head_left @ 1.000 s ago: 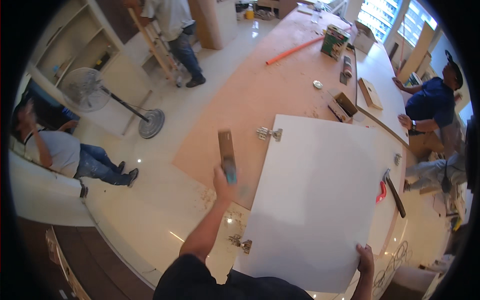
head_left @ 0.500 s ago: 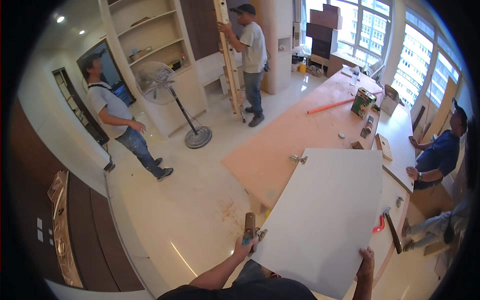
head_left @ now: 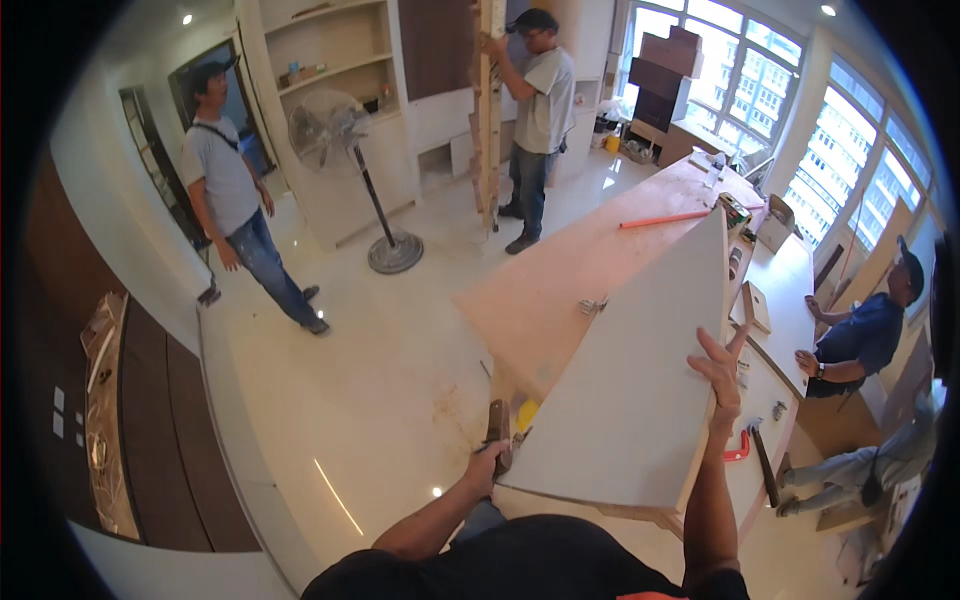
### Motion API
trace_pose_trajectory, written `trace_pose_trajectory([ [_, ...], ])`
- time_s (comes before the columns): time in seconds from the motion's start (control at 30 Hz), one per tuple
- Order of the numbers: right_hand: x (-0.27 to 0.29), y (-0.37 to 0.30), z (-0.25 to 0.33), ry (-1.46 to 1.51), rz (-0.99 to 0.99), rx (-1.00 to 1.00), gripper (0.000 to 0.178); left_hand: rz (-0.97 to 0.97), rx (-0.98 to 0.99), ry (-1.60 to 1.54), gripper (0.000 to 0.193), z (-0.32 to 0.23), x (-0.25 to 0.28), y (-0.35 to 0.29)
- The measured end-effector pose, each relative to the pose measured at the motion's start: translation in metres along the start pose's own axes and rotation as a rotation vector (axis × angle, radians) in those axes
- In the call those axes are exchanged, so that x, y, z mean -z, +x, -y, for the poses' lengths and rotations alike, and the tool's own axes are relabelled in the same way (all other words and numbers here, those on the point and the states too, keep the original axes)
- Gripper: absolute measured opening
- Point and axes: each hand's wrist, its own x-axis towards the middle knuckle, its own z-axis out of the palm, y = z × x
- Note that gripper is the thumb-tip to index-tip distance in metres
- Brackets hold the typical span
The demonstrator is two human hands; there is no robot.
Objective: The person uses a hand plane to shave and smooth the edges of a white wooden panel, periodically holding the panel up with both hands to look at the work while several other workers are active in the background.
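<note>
My left hand (head_left: 487, 462) is closed round a brown wooden hand plane (head_left: 501, 428), held beside the near left corner of a white panel (head_left: 615, 400). The panel stands tilted over the workbench, its right long edge raised. My right hand (head_left: 716, 380) grips that edge, with the fingers spread over the edge and the white face. Metal hinges show along the panel's left side: one hinge (head_left: 592, 306) farther off, another hinge (head_left: 522, 437) next to the plane.
On the pinkish workbench (head_left: 560, 270) lie an orange tube (head_left: 662, 219), a hammer (head_left: 764, 462) and a red-handled tool (head_left: 738, 446). A person (head_left: 860, 335) leans on another white board at right. One person (head_left: 540, 120) holds a tall wooden piece; another person (head_left: 235, 190) stands near a fan (head_left: 395, 252).
My right hand has moved up along the panel's right edge, and the panel has tilted, raising that side. The plane stays in my left hand. The person at left has lowered an arm.
</note>
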Motion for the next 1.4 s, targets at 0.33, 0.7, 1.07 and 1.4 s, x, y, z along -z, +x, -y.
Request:
trace_pose_trajectory([
  [0.33, -0.173, 0.134, 0.056, -0.164, 0.285, 0.65, 0.046, -0.017, 0.044, -0.066, 0.031, -0.039, 0.048, 0.04],
  [0.7, -0.401, 0.194, 0.0, -0.37, 0.458, 0.451, 0.048, 0.383, 0.388, -0.138, 0.057, -0.101, 0.041, 0.053],
  [1.07, -0.584, 0.127, -0.094, -0.5, 1.101, 0.301, 0.068, -0.212, -0.072, -0.666, 0.05, -0.084, 0.019, 0.026],
  [1.4, -0.64, -0.024, -0.238, -0.246, 1.304, 0.319, 0.05, -0.473, -0.2, -0.85, 0.045, -0.063, 0.056, 0.085],
])
